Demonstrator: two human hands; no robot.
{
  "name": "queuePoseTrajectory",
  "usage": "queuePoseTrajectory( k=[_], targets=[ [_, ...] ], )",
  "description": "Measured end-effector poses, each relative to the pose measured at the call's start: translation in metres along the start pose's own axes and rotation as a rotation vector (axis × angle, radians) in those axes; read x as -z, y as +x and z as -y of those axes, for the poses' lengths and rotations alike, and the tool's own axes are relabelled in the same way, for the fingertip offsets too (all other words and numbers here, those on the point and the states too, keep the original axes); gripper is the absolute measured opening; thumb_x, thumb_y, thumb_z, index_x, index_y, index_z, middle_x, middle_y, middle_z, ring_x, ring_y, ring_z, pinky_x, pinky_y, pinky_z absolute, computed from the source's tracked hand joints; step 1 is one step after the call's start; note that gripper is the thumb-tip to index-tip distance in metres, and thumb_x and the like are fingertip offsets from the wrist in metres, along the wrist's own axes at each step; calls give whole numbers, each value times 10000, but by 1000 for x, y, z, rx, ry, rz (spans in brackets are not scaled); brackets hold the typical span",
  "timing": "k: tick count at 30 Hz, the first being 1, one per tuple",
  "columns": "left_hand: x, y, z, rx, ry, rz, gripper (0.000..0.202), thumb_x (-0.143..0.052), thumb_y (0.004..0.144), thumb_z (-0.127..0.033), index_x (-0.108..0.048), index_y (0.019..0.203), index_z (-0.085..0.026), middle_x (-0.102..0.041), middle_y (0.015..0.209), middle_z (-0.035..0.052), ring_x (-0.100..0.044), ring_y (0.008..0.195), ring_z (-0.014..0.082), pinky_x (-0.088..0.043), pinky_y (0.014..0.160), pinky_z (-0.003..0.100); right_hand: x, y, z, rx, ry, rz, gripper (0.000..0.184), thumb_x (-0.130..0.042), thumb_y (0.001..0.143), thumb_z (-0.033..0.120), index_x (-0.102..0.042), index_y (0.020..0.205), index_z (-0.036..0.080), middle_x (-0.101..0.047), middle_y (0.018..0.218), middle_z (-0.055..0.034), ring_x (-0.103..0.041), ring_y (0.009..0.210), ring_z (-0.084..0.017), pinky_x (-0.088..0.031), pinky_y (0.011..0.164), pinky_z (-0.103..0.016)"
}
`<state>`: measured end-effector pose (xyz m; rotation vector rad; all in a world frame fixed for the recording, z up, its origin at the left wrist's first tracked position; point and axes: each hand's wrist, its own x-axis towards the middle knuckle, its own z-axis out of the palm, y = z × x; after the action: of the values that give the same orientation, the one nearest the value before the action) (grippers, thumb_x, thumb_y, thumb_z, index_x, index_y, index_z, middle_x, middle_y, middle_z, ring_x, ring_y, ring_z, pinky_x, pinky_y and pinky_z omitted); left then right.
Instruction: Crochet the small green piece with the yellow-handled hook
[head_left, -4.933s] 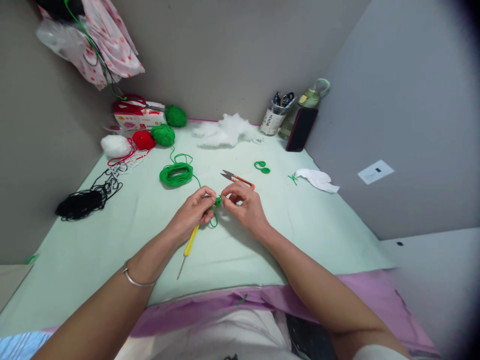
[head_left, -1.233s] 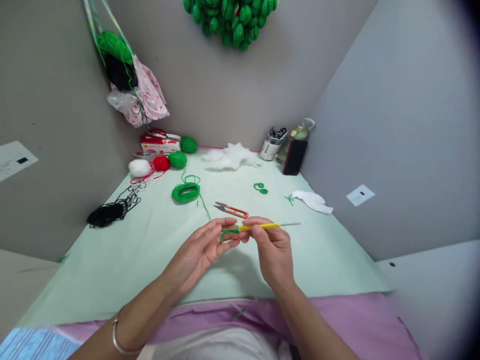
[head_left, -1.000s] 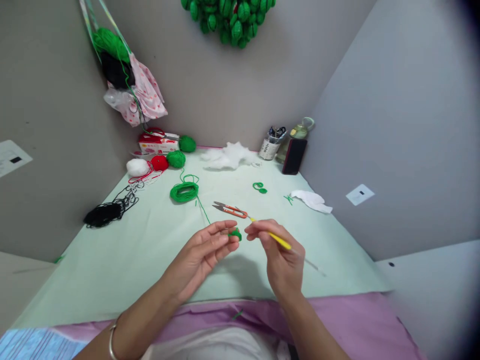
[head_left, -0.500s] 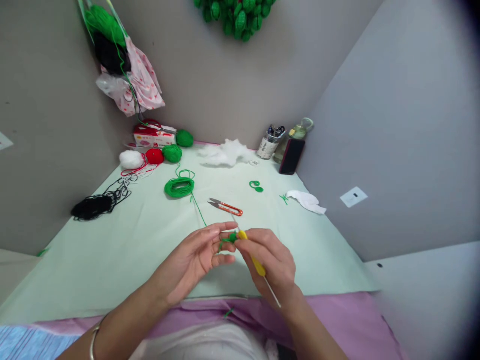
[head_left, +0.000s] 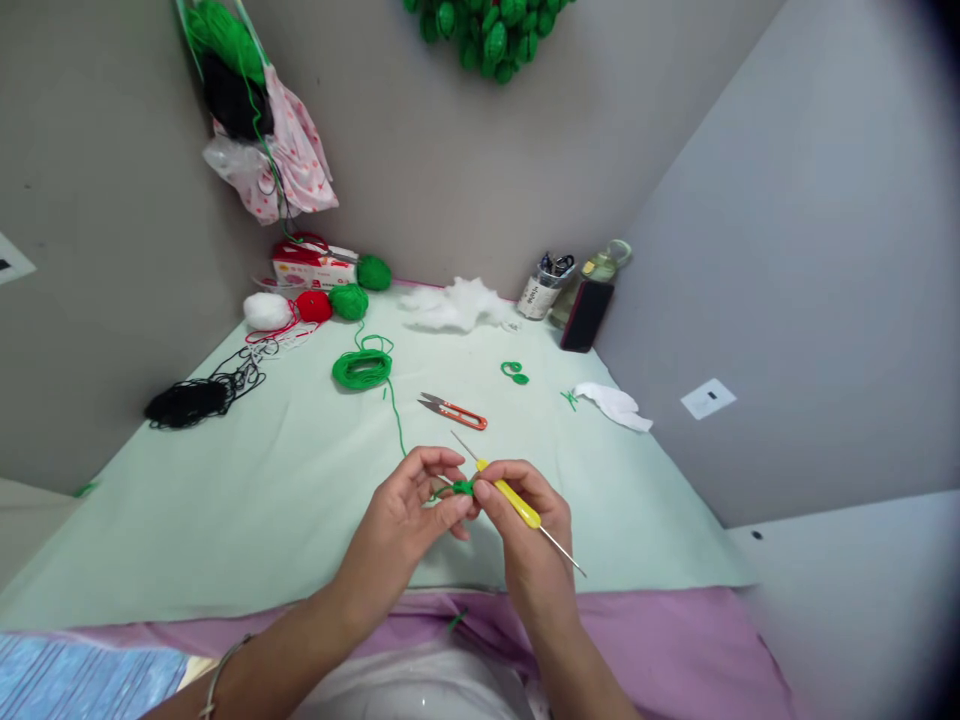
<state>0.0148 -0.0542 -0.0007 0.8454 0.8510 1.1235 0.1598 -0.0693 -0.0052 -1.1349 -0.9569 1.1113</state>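
My left hand [head_left: 409,520] pinches a small green crochet piece [head_left: 463,487] between thumb and fingers, just above the near edge of the pale green table [head_left: 247,470]. My right hand [head_left: 529,525] is closed round a yellow-handled crochet hook [head_left: 516,502], whose metal ends stick out up-left and down-right. The two hands touch at the green piece. A green yarn strand [head_left: 395,420] runs from the piece back to a loose green yarn coil [head_left: 362,369].
Orange thread snips [head_left: 454,409] lie just beyond the hands. Farther back are green, red and white yarn balls [head_left: 315,304], a black yarn tangle [head_left: 187,400], white stuffing [head_left: 459,303], a pen cup [head_left: 541,288], a dark phone [head_left: 586,315], a white cloth [head_left: 615,404] and a small green loop [head_left: 514,371].
The yellow hook has passed from under my left hand into my right hand, which swung it round and brought it to the green piece. Both hands have drawn nearer to me.
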Motion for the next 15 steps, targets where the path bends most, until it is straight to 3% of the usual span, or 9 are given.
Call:
queuePoseTrajectory(
  k=[5,9,15],
  targets=[
    [13,2,-3,5,-5,44,226,-881,813,-345,-786,965,-208,-707,944,48,-686,746,174,-607,713,309,-2,6,-3,-10,-44,42,187,-853,813,382,-740,827,234,-707,701,6,-684,644,-167,-588,627,-289],
    [17,7,-1,33,-58,2,288,-915,772,-379,-781,953,-200,-722,911,55,-691,833,203,-601,711,293,-6,7,-2,81,-136,35,159,-860,786,280,-743,889,244,-724,824,-3,-701,751,-172,-577,677,-274],
    [18,11,-3,116,-105,-27,263,-897,791,-363,-766,927,-179,-731,843,27,-667,766,157,-571,737,272,-13,4,1,97,-169,120,95,-787,837,206,-710,877,244,-695,825,15,-689,775,-153,-563,696,-247]
  ],
)
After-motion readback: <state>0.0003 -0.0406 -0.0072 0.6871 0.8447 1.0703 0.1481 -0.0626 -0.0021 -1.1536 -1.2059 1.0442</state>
